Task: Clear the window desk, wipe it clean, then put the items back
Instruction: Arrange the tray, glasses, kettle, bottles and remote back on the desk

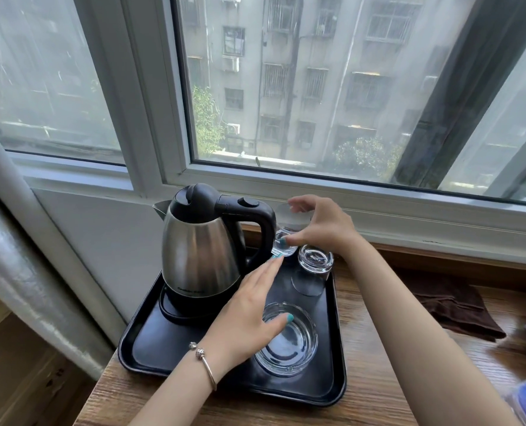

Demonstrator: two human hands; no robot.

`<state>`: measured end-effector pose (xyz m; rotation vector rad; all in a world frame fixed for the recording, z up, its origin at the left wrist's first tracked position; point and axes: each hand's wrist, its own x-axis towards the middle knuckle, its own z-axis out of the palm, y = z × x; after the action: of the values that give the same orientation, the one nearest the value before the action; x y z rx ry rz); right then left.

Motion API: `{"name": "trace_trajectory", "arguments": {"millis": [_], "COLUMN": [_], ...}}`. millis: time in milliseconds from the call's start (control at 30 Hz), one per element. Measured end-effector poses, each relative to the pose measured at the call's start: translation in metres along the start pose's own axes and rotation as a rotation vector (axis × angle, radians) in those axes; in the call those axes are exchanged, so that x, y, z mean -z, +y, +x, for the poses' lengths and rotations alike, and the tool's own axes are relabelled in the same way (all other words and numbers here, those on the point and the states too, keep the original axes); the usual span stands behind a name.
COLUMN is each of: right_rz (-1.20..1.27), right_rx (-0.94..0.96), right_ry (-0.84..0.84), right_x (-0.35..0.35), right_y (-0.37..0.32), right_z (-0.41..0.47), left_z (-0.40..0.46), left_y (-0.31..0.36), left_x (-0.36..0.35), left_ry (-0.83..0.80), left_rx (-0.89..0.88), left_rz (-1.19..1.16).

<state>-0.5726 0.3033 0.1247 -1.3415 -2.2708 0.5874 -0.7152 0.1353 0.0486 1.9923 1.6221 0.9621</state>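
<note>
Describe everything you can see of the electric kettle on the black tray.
The brushed stainless-steel electric kettle has a black plastic lid, a black handle pointing right with a round button on top, and a short spout pointing left. It stands upright on its black round base, with the lid closed, in the back left part of the black rectangular plastic tray. Small lettering near its bottom edge is too small to read. Neither hand grips it; the open left hand hovers close in front of it.

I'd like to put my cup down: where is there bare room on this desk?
Bare desk lies between the tray and the brown cloth, and along the front edge. The tray is crowded: kettle, ashtray, two glasses, both hands.
</note>
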Motion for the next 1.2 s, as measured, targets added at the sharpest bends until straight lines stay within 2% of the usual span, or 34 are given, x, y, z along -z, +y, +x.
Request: {"name": "trace_trajectory", "arguments": {"millis": [233,467,600,733,867,933,1067,1200], "right_rz": [0.081,0.266,0.324,0.338,0.375,0.492,1.052,1.111], "right_rx": [-0.001,0.036,0.046,0.051,0.053,0.079,0.057,0.038], "right_ry": [0.108,0.150,0.134,0.139,0.182,0.195,0.163,0.125], "right_x": [0.047,0.075,0.082,0.090,0.094,0.093,0.085,0.066], "right_y": [-0.013,-0.027,-0.030,-0.032,-0.031,-0.027,-0.012,-0.008], "right_z": [-0.017,-0.065,-0.094,-0.117,-0.136,-0.144,-0.161,-0.169], "left_z": [0.010,0.037,0.054,0.056,0.053,0.052,0.053,0.057], "left_y": [0.015,0.049,0.068,0.084,0.098,0.104,0.114,0.122], "left_x": [0.002,0.015,0.027,0.034,0.033,0.032,0.034,0.040], "left_ry": [0.067,0.275,0.220,0.119,0.122,0.159,0.186,0.152], "left_rx": [-0.019,-0.046,-0.037,-0.082,-0.129,-0.141,-0.092,-0.059], "left_rz": [-0.059,-0.255,-0.339,-0.295,-0.292,-0.296,-0.437,-0.640]}}
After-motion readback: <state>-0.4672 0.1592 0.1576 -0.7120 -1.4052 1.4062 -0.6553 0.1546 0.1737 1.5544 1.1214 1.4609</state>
